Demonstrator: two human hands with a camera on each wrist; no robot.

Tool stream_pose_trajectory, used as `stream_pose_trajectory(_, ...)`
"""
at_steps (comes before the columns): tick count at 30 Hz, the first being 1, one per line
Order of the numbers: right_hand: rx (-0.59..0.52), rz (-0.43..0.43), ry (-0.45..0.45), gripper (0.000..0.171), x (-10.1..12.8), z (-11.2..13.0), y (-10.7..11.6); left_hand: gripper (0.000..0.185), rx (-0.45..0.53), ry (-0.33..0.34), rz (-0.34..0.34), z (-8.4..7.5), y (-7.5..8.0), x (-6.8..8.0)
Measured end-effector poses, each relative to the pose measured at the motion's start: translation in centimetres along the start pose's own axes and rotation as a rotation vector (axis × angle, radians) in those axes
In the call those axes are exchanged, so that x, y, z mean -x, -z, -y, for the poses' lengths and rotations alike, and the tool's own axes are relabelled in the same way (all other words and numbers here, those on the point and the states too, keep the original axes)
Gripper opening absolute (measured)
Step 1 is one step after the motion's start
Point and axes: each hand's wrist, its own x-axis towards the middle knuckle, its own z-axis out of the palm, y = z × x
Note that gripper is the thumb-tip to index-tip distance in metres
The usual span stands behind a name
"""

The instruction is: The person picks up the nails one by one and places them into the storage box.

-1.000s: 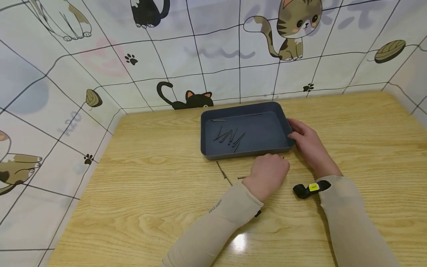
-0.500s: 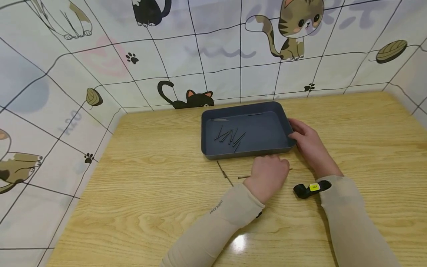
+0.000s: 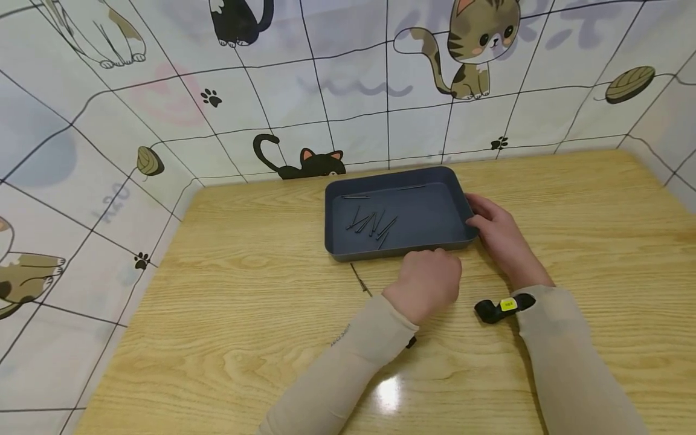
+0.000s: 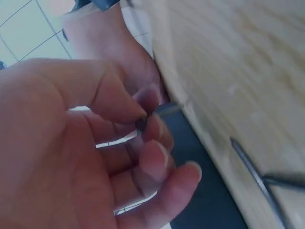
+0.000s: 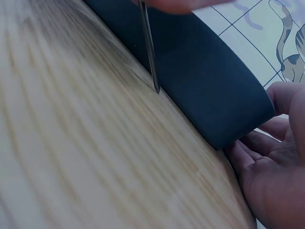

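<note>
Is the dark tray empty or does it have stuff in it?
Not empty. The tray holds several thin nails, most clustered left of centre, two more along its far wall.

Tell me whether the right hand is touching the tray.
Touching. The head view shows the right hand with its fingers against the tray at the right rim; the right wrist view agrees.

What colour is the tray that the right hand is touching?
The tray is dark blue-grey, plain with no pattern. It shows best in the head view.
</note>
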Motion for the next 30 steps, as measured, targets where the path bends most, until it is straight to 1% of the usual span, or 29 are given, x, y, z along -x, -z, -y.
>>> stream_pose_trajectory(4, -0.003, 0.001, 0.001, 0.051, 0.0, 0.0, 0.0, 0.018, 0.050, -0.047, -0.038, 0.7, 0.4, 0.3)
stream_pose_trajectory(9, 0.006, 0.000, 0.000, 0.051, 0.0, 0.0, 0.0, 0.015, 0.074, -0.089, -0.088, 1.8, 1.0, 0.5)
stream_pose_trajectory(11, 0.001, 0.000, 0.000, 0.051, 0.0, 0.0, 0.0, 0.015, 0.079, -0.102, -0.117, 2.1, 1.2, 0.6)
stream_pose_trajectory(15, -0.001, 0.004, 0.001, 0.051, 0.0, 0.0, 0.0, 0.017, 0.086, -0.139, -0.207, 3.0, 1.6, 0.8)
stream_pose_trajectory(17, 0.002, 0.004, -0.002, 0.052, 0.0, 0.0, 0.0, 0.019, 0.107, -0.151, -0.242, 3.4, 1.9, 0.9)
stream_pose_trajectory(20, 0.005, 0.000, -0.002, 0.051, 0.0, 0.0, 0.0, 0.023, 0.162, -0.162, -0.268, 4.1, 2.3, 1.0)
stream_pose_trajectory(24, 0.011, -0.005, -0.002, 0.052, 0.0, 0.0, -0.1, 0.024, 0.231, -0.143, -0.302, 5.2, 2.6, 1.0)
stream_pose_trajectory(30, 0.029, -0.006, -0.008, 0.051, -0.1, 0.0, -0.2, 0.024, 0.315, -0.080, -0.331, 6.7, 2.8, 1.0)
